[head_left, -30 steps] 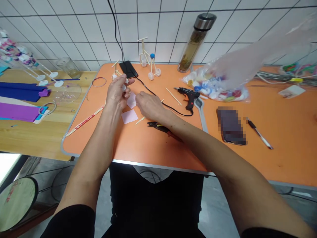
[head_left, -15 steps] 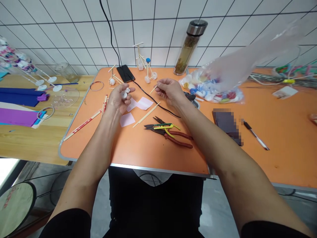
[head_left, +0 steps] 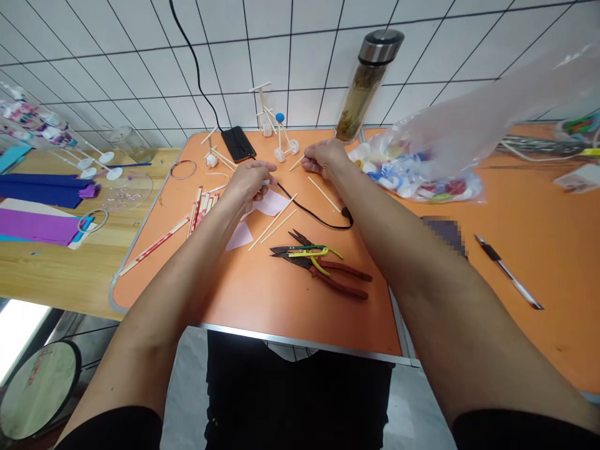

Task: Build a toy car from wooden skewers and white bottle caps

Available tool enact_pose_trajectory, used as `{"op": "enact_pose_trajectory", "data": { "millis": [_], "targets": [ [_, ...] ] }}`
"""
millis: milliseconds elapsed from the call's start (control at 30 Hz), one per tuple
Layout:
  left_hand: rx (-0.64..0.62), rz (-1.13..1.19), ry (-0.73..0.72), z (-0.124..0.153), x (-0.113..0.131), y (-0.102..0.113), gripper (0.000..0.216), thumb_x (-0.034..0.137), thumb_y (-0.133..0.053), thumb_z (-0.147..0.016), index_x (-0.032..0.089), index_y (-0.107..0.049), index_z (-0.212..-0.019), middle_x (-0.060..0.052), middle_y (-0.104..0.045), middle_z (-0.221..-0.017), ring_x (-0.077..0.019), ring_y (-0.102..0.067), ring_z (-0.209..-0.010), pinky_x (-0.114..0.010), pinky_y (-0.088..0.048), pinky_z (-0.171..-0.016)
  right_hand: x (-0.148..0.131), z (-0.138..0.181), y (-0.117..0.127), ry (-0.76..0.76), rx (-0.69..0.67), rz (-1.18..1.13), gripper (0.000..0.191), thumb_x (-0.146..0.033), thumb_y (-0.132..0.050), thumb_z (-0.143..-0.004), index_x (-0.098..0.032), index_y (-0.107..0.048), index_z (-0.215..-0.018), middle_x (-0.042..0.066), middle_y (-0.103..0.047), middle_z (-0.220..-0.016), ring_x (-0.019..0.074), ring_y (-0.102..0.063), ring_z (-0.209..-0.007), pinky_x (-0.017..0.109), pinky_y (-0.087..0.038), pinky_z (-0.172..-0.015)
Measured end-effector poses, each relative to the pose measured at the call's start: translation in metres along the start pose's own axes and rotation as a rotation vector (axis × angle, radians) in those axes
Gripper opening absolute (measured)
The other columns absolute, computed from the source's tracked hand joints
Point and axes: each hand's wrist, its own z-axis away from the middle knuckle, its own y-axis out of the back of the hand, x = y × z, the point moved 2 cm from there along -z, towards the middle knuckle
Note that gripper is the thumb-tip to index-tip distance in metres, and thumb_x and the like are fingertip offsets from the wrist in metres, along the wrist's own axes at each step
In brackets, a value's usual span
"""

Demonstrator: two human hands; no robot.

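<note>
Beyond the red-handled metal pliers (head_left: 340, 288), the right hand (head_left: 327, 157) pinches a thin pale wooden stick (head_left: 296, 163); beyond and left of them, the left hand (head_left: 249, 185) curls round a small white piece (head_left: 266, 182). Left of the pliers, slender paper-sleeved sticks (head_left: 197, 210) carry red print too small to read.

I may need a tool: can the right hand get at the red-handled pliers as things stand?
Probably yes: their red handles look largely uncovered, though the right hand has a thin wooden stick in its grip.

R grip (head_left: 327, 156) w/ stick (head_left: 296, 164)
</note>
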Motion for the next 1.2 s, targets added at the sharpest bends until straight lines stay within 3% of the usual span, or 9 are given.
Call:
{"op": "enact_pose_trajectory", "data": {
  "millis": [100, 233, 333, 467, 667, 800, 900, 1033, 1200],
  "targets": [
    [0.032, -0.049, -0.049, -0.007, 0.001, -0.006, 0.023, 0.01, -0.068, -0.067, 0.019, -0.069, -0.089, -0.001, -0.069, -0.064, -0.008, -0.041, -0.037, -0.022, -0.018, -0.039, -0.001, -0.012, 0.001, 0.16, -0.015, 0.391, 0.027, 0.003, -0.071, -0.092, -0.02, -0.066, -0.078, 0.004, -0.07, -0.073, 0.0187, -0.072, -0.073, 0.033, -0.067, -0.075],
    [0.037, -0.04, -0.07, -0.008, -0.007, -0.002, 0.021, 0.009, -0.067, -0.066, 0.019, -0.072, -0.085, -0.001, -0.068, -0.064, -0.0076, -0.04, -0.037, -0.022, -0.018, -0.039, -0.009, -0.018, 0.011, 0.572, -0.063, 0.921, 0.019, -0.001, -0.072, -0.088, -0.017, -0.081, -0.09, 0.012, -0.083, -0.1, 0.0296, -0.075, -0.104, 0.045, -0.061, -0.098],
    [0.059, -0.021, -0.116, -0.005, -0.011, 0.003, 0.023, 0.011, -0.065, -0.065, 0.018, -0.074, -0.085, -0.002, -0.069, -0.066, -0.0074, -0.04, -0.038, -0.023, -0.018, -0.039, -0.01, -0.014, 0.011, 0.778, -0.214, 1.128, 0.025, -0.011, -0.069, -0.097, -0.019, -0.088, -0.11, 0.013, -0.084, -0.122, 0.0313, -0.073, -0.115, 0.043, -0.055, -0.101],
    [0.056, -0.005, -0.104, 0.008, -0.013, 0.004, 0.023, 0.012, -0.065, -0.065, 0.019, -0.075, -0.084, -0.001, -0.069, -0.066, -0.0072, -0.039, -0.039, -0.023, -0.02, -0.039, -0.008, -0.007, 0.004, 0.893, -0.322, 1.342, 0.028, -0.02, -0.065, -0.104, -0.02, -0.087, -0.121, 0.013, -0.081, -0.137, 0.0337, -0.072, -0.122, 0.041, -0.05, -0.098],
    [0.012, -0.019, -0.142, 0.047, -0.013, 0.018, 0.019, 0.017, -0.07, -0.072, 0.018, -0.08, -0.088, -0.002, -0.073, -0.073, -0.0077, -0.043, -0.045, -0.023, -0.025, -0.042, -0.007, -0.002, 0.01, 1.007, -0.396, 1.511, 0.03, -0.026, -0.058, -0.113, -0.016, -0.084, -0.125, 0.018, -0.077, -0.142, 0.0354, -0.073, -0.117, 0.043, -0.047, -0.091],
    [-0.002, 0.02, -0.14, 0.066, -0.017, 0.027, 0.018, 0.019, -0.074, -0.076, 0.019, -0.083, -0.091, -0.003, -0.076, -0.078, -0.0071, -0.045, -0.049, -0.022, -0.03, -0.046, -0.027, -0.003, 0.022, 1.052, -0.295, 1.422, 0.03, -0.025, -0.06, -0.115, -0.019, -0.083, -0.133, 0.016, -0.076, -0.144, 0.0316, -0.07, -0.118, 0.04, -0.044, -0.087],
    [-0.008, 0.052, -0.129, 0.069, -0.018, 0.027, 0.017, 0.019, -0.074, -0.075, 0.02, -0.083, -0.09, -0.003, -0.075, -0.078, -0.0076, -0.044, -0.049, -0.023, -0.029, -0.045, -0.05, -0.01, 0.023, 1.097, -0.227, 1.407, 0.027, -0.018, -0.066, -0.115, -0.014, -0.085, -0.132, 0.017, -0.076, -0.144, 0.0264, -0.069, -0.119, 0.037, -0.041, -0.086],
    [-0.015, 0.052, -0.122, 0.069, -0.016, 0.024, 0.017, 0.02, -0.074, -0.075, 0.022, -0.082, -0.089, -0.002, -0.075, -0.079, -0.0085, -0.044, -0.049, -0.024, -0.025, -0.043, -0.072, -0.023, 0.012, 1.146, -0.278, 1.411, 0.025, -0.019, -0.071, -0.113, -0.014, -0.087, -0.132, 0.01, -0.078, -0.143, 0.0201, -0.069, -0.123, 0.032, -0.036, -0.085],
    [-0.021, 0.052, -0.105, 0.068, -0.015, 0.025, 0.016, 0.018, -0.075, -0.076, 0.021, -0.083, -0.09, -0.004, -0.076, -0.082, -0.008, -0.045, -0.05, -0.025, -0.024, -0.044, -0.078, -0.036, -0.003, 1.166, -0.36, 1.458, 0.025, -0.023, -0.075, -0.109, -0.015, -0.087, -0.129, 0.0, -0.078, -0.138, 0.0133, -0.066, -0.129, 0.029, -0.016, -0.071]
  ]
}}
